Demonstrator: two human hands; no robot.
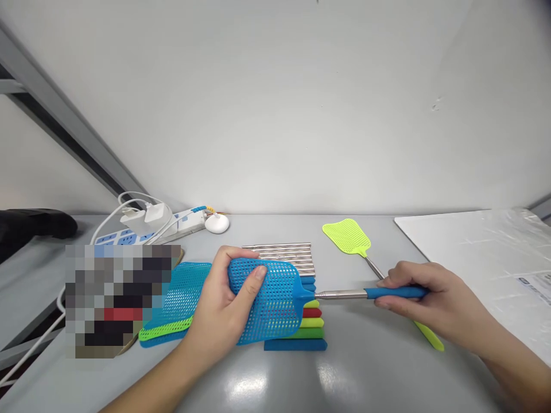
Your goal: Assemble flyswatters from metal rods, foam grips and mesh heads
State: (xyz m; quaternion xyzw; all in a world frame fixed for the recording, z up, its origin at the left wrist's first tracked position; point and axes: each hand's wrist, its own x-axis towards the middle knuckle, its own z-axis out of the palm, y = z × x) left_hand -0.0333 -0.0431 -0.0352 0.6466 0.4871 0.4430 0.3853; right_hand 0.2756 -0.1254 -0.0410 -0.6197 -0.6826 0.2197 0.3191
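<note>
A blue fly swatter (275,304) lies level between my two hands above the table. My left hand (228,304) grips its perforated head, thumb on top. My right hand (422,292) is closed round the blue sleeve at the end of its metal rod. Below the swatter is a row of telescopic handles (295,345) with blue, green, yellow and red grips, their metal rods pointing left or partly hidden. Left of my left hand, loose blue and green swatter heads (185,292) are stacked. A yellow-green fly swatter (348,236) lies behind and partly under my right hand.
A white power strip (189,221) with plugs and cables stands at the back left, beside a round white device (217,223). A blurred-out object (124,304) sits at the left. A white wrapped board (486,252) covers the right side of the grey table (365,378). The wall rises behind.
</note>
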